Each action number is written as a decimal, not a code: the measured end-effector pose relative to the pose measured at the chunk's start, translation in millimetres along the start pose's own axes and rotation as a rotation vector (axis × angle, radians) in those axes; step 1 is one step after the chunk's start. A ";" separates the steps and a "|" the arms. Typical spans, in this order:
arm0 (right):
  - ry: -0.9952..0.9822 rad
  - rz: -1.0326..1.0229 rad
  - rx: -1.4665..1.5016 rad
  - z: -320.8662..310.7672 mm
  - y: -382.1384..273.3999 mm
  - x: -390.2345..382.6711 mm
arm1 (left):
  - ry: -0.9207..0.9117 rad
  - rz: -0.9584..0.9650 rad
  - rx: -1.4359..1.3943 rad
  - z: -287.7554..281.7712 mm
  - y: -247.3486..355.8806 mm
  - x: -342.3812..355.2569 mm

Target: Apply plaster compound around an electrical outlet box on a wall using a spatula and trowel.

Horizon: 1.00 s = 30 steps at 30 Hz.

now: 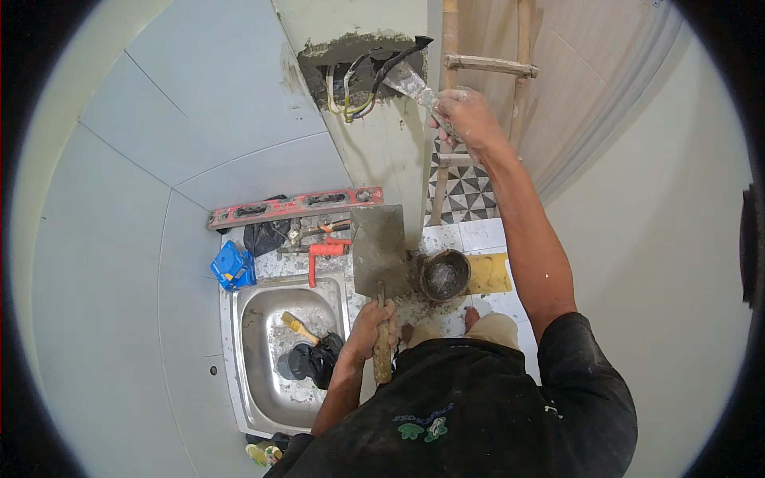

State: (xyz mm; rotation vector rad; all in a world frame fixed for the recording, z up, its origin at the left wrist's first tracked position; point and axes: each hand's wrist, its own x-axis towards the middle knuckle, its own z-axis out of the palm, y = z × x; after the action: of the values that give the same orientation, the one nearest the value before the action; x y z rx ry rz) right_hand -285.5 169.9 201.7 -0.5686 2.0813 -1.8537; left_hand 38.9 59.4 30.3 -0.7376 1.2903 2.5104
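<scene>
My right hand (pixel 468 121) is closed round the handle of a mortar-smeared putty knife (pixel 409 83). The knife's blade reaches the right side of a rough recess (pixel 319 57) in the wall, edged with wet grey mortar. Several loose wires (pixel 348 97), black, white and yellow-green, hang out of that recess beside the blade. Lower down, my left hand (pixel 370 328) grips the wooden handle of a rectangular plastering trowel (pixel 379 245). A thin grey film coats the trowel's broad face, which is turned upward.
A steel sink (pixel 249 362) at left holds a yellow-handled brush (pixel 300 327) and black plastic. Behind it lie a red spirit level (pixel 295 207), a red-handled tool (pixel 327 250) and a blue package (pixel 233 266). A dark bucket (pixel 445 276) stands by my feet; a bamboo ladder (pixel 522 95) leans at right.
</scene>
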 end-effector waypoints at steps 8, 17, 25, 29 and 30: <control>0.066 0.020 0.118 21.5 -4.1 -9.5 | 0.013 0.003 0.065 3.9 5.8 -1.6; 0.211 -0.006 0.211 44.8 6.6 -13.4 | -0.002 -0.011 0.055 -2.8 6.1 2.2; 0.404 -0.215 -0.168 56.8 33.5 -13.3 | -0.050 -0.026 0.057 -1.2 12.3 1.2; 0.282 -0.043 0.157 50.2 13.6 -21.4 | -0.029 -0.027 0.062 1.3 13.6 3.2; 0.250 -0.015 0.269 51.9 10.3 -21.8 | -0.037 -0.027 0.054 -1.0 13.5 3.6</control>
State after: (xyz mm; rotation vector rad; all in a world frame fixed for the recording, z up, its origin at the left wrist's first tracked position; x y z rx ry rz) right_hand -243.0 135.8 184.1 -0.2987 1.9240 -2.2657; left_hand 30.6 50.5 37.3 -0.6885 1.3209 2.4464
